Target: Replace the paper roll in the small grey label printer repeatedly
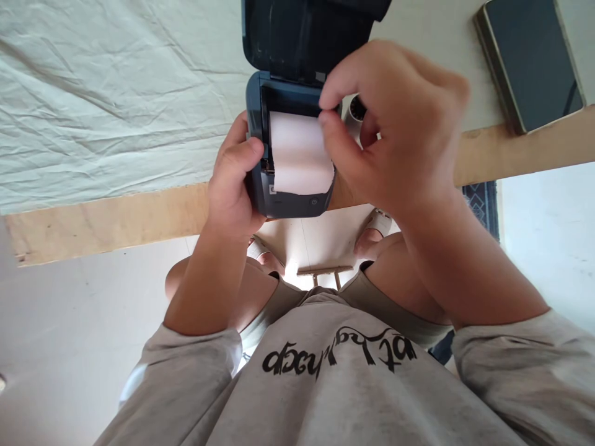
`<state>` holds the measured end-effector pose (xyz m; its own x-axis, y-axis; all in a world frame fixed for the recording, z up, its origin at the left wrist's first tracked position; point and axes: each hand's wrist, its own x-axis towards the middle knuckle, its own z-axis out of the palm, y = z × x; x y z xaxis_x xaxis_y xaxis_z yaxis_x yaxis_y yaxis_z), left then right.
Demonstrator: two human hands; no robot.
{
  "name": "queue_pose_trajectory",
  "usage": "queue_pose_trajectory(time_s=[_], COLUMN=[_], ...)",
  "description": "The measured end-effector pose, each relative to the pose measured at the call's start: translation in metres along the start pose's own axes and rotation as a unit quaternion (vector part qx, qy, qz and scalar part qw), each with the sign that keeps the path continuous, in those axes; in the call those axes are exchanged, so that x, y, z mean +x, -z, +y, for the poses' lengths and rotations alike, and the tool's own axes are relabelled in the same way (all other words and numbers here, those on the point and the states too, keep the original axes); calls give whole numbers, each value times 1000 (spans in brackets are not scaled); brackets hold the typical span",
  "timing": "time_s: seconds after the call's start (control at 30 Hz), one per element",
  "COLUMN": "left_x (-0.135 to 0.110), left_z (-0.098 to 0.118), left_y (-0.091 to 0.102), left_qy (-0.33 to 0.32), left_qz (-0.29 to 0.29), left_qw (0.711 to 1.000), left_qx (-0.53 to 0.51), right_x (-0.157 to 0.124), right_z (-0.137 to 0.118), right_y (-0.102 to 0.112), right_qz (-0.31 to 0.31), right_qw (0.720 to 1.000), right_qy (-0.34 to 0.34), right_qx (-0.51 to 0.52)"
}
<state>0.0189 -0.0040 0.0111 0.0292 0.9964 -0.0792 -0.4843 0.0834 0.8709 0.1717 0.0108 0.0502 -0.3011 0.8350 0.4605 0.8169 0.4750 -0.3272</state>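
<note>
A dark blue-grey portable label printer [297, 205] is held over the table's front edge, its black lid [302, 37] swung up and back. Inside the bay lies a white paper roll [300, 145], its torn end hanging over the front towards the power button. My left hand [235, 176] is closed round the printer's left side, thumb on the rim. At the roll's upper right corner, the thumb and index finger of my right hand [395, 124] are pinched together on the paper's edge. The other right fingers are curled in, and that hand covers the printer's right side.
A smartphone-like dark slab [534, 62] with a pale rim lies at the table's right. Behind my right hand shows a small round dark-topped object [357, 108], partly hidden. Wrinkled pale cloth [102, 111] covers the table, with a bare wooden front edge [111, 226].
</note>
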Motion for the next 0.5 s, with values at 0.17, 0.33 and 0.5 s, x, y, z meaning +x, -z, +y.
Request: queue_pose_trajectory(time_s=[0.17, 0.33, 0.5], left_x=[2, 2, -2], left_z=[1, -2, 2], left_y=[1, 1, 0], left_qy=[-3, -20, -13], left_qz=[-4, -8, -15], left_qw=[1000, 999, 999], left_qx=[23, 39, 28], right_x=[9, 12, 8], right_z=[-14, -17, -9], right_y=[5, 9, 19], right_qz=[-167, -219, -140], right_qw=[982, 971, 990], right_qy=[-26, -22, 29], right_qx=[-85, -94, -8])
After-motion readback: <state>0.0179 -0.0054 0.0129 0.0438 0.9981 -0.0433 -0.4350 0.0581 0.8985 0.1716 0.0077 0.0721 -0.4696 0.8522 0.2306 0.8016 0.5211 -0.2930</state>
